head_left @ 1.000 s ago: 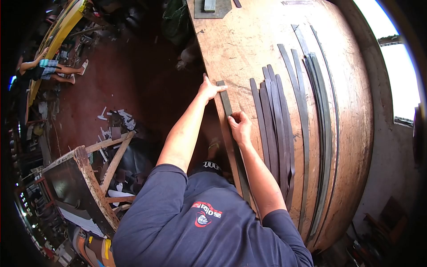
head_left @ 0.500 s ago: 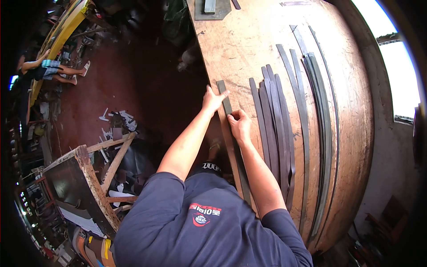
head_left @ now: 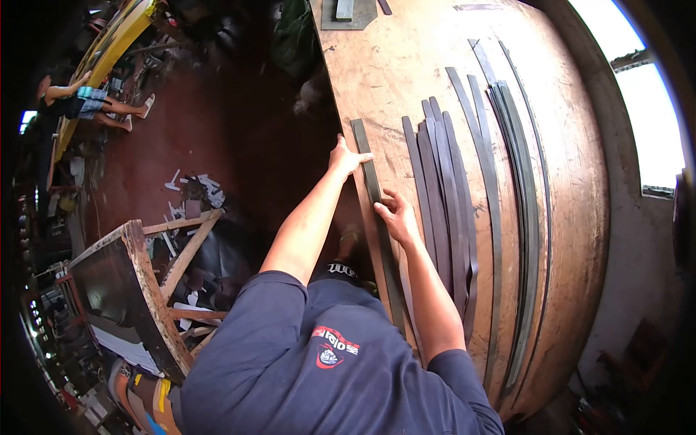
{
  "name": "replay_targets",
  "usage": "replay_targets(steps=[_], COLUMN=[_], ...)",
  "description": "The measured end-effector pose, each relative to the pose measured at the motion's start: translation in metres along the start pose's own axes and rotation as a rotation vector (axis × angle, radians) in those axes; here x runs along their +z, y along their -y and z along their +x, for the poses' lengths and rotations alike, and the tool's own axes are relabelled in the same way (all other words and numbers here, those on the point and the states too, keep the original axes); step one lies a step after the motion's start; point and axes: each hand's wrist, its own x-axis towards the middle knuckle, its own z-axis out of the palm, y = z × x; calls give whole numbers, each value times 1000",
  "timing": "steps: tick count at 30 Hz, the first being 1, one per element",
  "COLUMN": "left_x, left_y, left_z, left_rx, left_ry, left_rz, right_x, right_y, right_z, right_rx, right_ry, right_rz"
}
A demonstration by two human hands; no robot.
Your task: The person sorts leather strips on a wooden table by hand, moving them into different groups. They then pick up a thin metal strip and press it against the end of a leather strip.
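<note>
A long dark leather-like strip (head_left: pixel 370 174) lies along the left edge of the wooden table, running toward my body. My left hand (head_left: pixel 346 156) is at that edge, its thumb laid across the strip near the far end and its fingers over the table's side. Lower down, my right hand (head_left: pixel 399 219) is beside the strip with thumb and forefinger apart, the thumb tip right at the strip's edge. My right forearm covers part of the strip's near end. Just right of this hand lies a group of dark strips (head_left: pixel 438 181).
More strips (head_left: pixel 516 167) lie lengthwise farther right on the table (head_left: pixel 580 217). A metal block (head_left: pixel 343 10) rests on a dark plate at the far corner. Left are a wooden frame (head_left: pixel 148 268) and floor scraps (head_left: pixel 210 190). Another person (head_left: pixel 90 101) is at the far left.
My right hand has shifted slightly down and right, its fingers spreading from a closer pinch. The left hand stays at the edge with its thumb across the strip.
</note>
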Motion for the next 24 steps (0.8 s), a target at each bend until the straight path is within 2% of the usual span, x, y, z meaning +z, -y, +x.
replay_targets(steps=[1, 4, 7, 11, 13, 18, 24], left_x=[4, 8, -5, -7, -6, 0, -7], left_y=[14, 20, -10, -13, -10, 1, -12], left_z=[12, 20, -7, -8, -7, 8, -7], left_rx=[55, 54, -28, -36, -32, 7, -11], left_ry=[-18, -14, 8, 37, 31, -6, 8], left_rz=[29, 10, -2, -45, -48, 5, 27], right_x=[-1, -1, 3, 5, 7, 9, 13], right_y=[-1, 9, 1, -7, -19, -31, -38], right_z=[-5, -13, -11, -13, -11, -9, -6], right_rx=[-18, 29, -17, -17, -62, -112, -155], right_ry=[-4, 7, -34, -38, -82, -110, -170], right_rz=[-60, -180, -250, -248, -116, -108, -82])
